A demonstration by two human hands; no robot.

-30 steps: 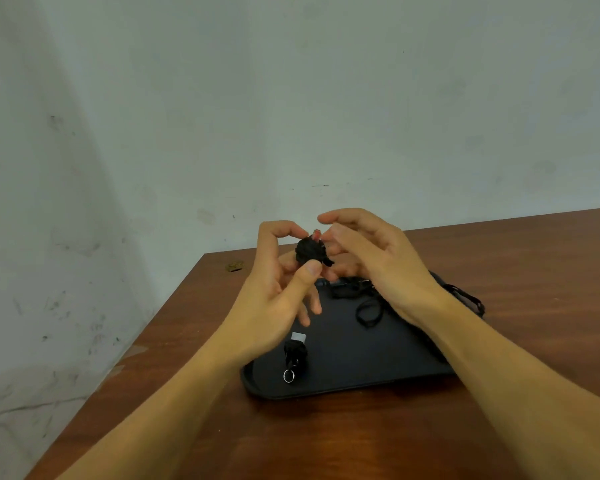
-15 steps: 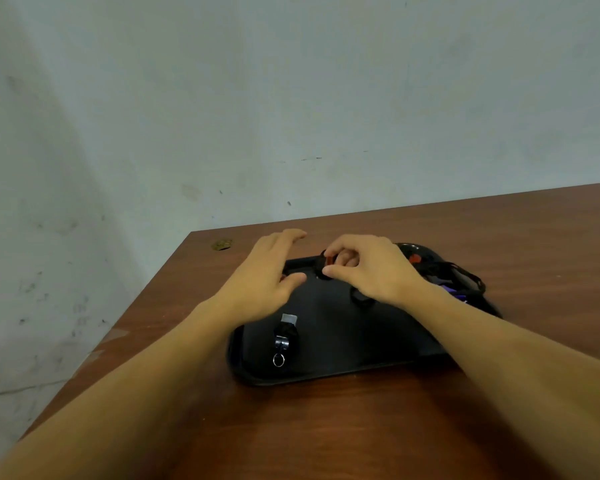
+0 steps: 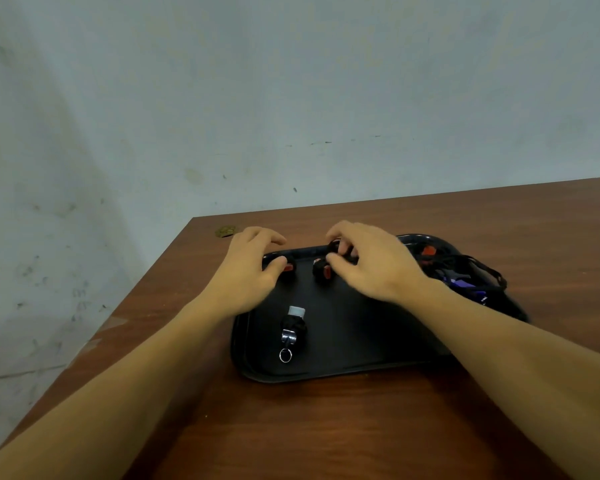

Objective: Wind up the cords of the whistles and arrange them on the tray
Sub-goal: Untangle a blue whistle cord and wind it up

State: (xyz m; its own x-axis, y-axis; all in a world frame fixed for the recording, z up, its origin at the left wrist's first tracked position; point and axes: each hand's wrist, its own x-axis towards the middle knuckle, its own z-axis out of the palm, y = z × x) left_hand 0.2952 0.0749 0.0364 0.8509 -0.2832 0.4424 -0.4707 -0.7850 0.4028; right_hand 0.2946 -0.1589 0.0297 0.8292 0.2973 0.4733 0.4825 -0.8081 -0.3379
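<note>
Tray (image 3: 343,365) on wooden table (image 3: 326,427) beside scuffed wall (image 3: 222,98).

The right hand (image 3: 371,268) covers part of the red-and-black whistle (image 3: 323,270) at its fingertips, so its grip cannot be judged. The left hand (image 3: 248,271) hides most of another wound whistle (image 3: 289,266). The tangled cords (image 3: 465,271) are too blurred to separate, and the tray (image 3: 343,368) disappears under the right forearm.

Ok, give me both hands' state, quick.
Left hand: thumb touching a wound whistle on the tray; a grip cannot be told.
Right hand: fingers curled, pinching another wound whistle.
</note>
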